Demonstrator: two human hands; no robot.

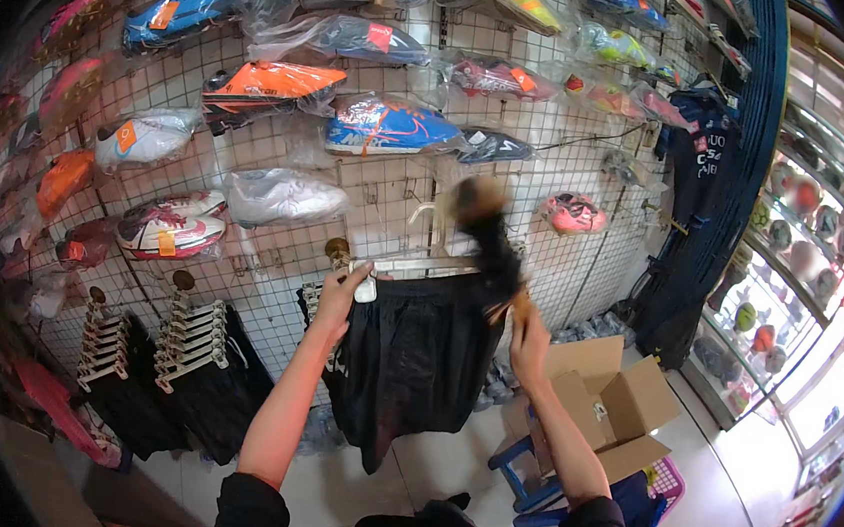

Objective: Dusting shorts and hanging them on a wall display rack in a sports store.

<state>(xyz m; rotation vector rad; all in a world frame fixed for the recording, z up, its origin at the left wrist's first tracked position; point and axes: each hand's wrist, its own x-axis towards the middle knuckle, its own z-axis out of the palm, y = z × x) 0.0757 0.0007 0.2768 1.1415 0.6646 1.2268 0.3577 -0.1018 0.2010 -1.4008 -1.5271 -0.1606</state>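
A pair of black shorts point(422, 346) hangs from a white clip hanger point(429, 264) before the wire grid wall. My left hand point(339, 301) grips the hanger's left clip at the waistband. In my right hand point(528, 340) is the handle of a brush or duster with a dark, motion-blurred head point(489, 224), held up across the right side of the shorts. The blur hides the exact kind of tool and the hanger's right clip.
Bagged sports shoes point(392, 127) cover the grid wall point(396, 216). Black garments on hangers point(192, 349) hang at the lower left. An open cardboard box point(609, 400) stands at the right by a blue stool point(524, 476) and a pink basket point(668, 484). Glass shelves point(789, 284) hold balls.
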